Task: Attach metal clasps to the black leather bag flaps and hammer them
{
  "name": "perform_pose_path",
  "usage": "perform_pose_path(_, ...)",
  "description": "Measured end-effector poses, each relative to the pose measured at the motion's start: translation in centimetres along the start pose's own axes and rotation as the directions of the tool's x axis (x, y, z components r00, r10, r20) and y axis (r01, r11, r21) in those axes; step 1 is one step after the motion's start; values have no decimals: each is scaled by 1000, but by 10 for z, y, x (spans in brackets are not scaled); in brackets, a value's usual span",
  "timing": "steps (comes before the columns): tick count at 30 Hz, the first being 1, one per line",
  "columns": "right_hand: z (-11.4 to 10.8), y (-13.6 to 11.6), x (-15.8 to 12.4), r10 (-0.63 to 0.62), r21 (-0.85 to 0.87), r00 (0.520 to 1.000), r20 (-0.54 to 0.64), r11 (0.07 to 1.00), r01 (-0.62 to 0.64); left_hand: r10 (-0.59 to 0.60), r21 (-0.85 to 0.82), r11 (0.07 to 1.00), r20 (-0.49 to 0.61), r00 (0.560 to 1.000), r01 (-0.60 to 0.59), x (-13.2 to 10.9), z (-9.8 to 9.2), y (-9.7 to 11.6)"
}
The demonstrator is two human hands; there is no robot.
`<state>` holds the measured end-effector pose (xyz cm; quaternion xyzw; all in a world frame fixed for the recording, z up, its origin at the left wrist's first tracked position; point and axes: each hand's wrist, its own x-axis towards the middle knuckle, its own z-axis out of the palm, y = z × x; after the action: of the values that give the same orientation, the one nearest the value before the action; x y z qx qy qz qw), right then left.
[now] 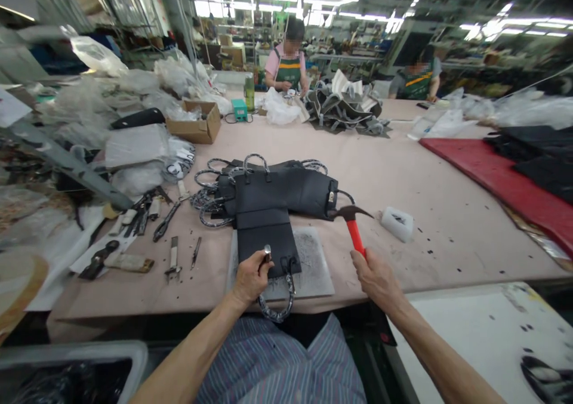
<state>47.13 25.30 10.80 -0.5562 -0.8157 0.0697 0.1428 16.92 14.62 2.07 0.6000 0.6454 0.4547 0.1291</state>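
Observation:
My left hand (252, 277) is closed around a short metal punch (267, 252), its shiny top end showing above the fingers. It rests over the lower part of a black leather bag panel (266, 234), whose braided black-and-white handle (278, 315) hangs at the table's front edge. Beneath the panel lies a pale, speckled board (316, 267). Off to the right, my right hand (375, 273) grips a hammer (354, 228) by its red handle, the dark head raised and apart from the punch. More black bag pieces (308, 189) with braided handles lie stacked just behind.
Left of the board are a small pointed tool (196, 252), pliers (166, 222) and other hand tools. A white block (397, 224) sits to the right. Farther back are a cardboard box (197, 122), a pile of grey pieces (347, 108) and two people across the table.

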Motion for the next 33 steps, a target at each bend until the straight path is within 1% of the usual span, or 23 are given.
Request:
perform_pose_path(1, -16, -16, 1, -8, 57, 1000, 5, 998, 8, 0, 1, 1000, 3, 1000, 0, 0, 0, 0)
perform_pose_path(2, -32, -33, 1, -20, 237, 1000, 12, 971, 17, 1, 1, 1000, 3, 1000, -1, 0, 0, 0)
perform_pose_path(3, -45, -50, 0, -66, 374, 998, -5, 925, 63, 3, 2, 1000, 3, 1000, -3, 0, -1, 1)
perform_pose_path(4, -56, -66, -2, -122, 436, 991, -48, 891, 131, 6, 5, 1000, 2, 1000, -6, 0, -1, 1)
perform_pose_path(6, -66, -91, -6, -280, 386, 954, -105, 873, 299, 16, 14, 1000, -3, 1000, -16, 0, 0, 0)
perform_pose_path(7, -67, -100, -8, -362, 316, 929, -81, 874, 369, 24, 22, 999, -5, 1000, -24, 0, 1, -1)
perform_pose_path(9, -67, -110, -11, -477, 178, 877, 60, 870, 460, 45, 41, 998, -16, 999, -44, 0, 2, -2)
perform_pose_path(11, -72, -115, -11, -503, 125, 849, 165, 864, 488, 55, 44, 998, -24, 998, -54, 0, 3, -3)
perform_pose_path(12, -77, -117, -10, -502, 143, 851, 152, 864, 483, 51, 35, 998, -21, 998, -50, 0, 4, -3)
perform_pose_path(13, -84, -119, -9, -488, 187, 867, 97, 865, 466, 43, 21, 999, -16, 999, -42, 0, 3, -3)
perform_pose_path(14, -90, -121, -9, -448, 246, 894, 6, 867, 433, 33, 3, 999, -7, 999, -33, 0, 3, -3)
perform_pose_path(16, -99, -124, -9, -299, 355, 934, -197, 866, 352, 25, -27, 999, 5, 1000, -25, -1, 2, -2)
perform_pose_path(17, -99, -123, -9, -246, 374, 935, -255, 867, 330, 24, -33, 999, 6, 1000, -24, -1, 1, -2)
perform_pose_path(18, -96, -122, -10, -235, 357, 936, -262, 878, 320, 24, -35, 999, 6, 1000, -23, -1, 1, -3)
perform_pose_path(19, -92, -118, -10, -268, 309, 939, -215, 894, 326, 24, -35, 999, 6, 1000, -24, -2, 1, -4)
perform_pose_path(21, -82, -108, -8, -393, 177, 919, 0, 905, 387, 24, -31, 999, -1, 1000, -24, -2, 2, -5)
perform_pose_path(22, -79, -103, -7, -423, 125, 901, 94, 903, 411, 28, -29, 999, -4, 1000, -28, -3, 2, -6)
perform_pose_path(23, -76, -99, -6, -426, 94, 894, 137, 904, 417, 32, -26, 999, -9, 999, -32, -3, 2, -7)
perform_pose_path(24, -75, -95, -5, -409, 86, 903, 128, 912, 401, 34, -22, 999, -10, 999, -35, -3, 2, -7)
perform_pose_path(27, -73, -94, -5, -341, 146, 940, 15, 931, 335, 33, -5, 999, 8, 999, -33, -3, 2, -6)
perform_pose_path(28, -72, -95, -6, -341, 153, 940, 23, 930, 334, 28, 0, 1000, 14, 1000, -28, -3, 2, -5)
perform_pose_path(31, -68, -96, -8, -358, 92, 918, 172, 933, 347, 14, 5, 1000, 25, 1000, -14, -2, 1, -4)
perform_pose_path(33, -62, -89, -7, -310, 71, 920, 239, 951, 302, 5, 5, 1000, 28, 1000, -5, -2, 1, -4)
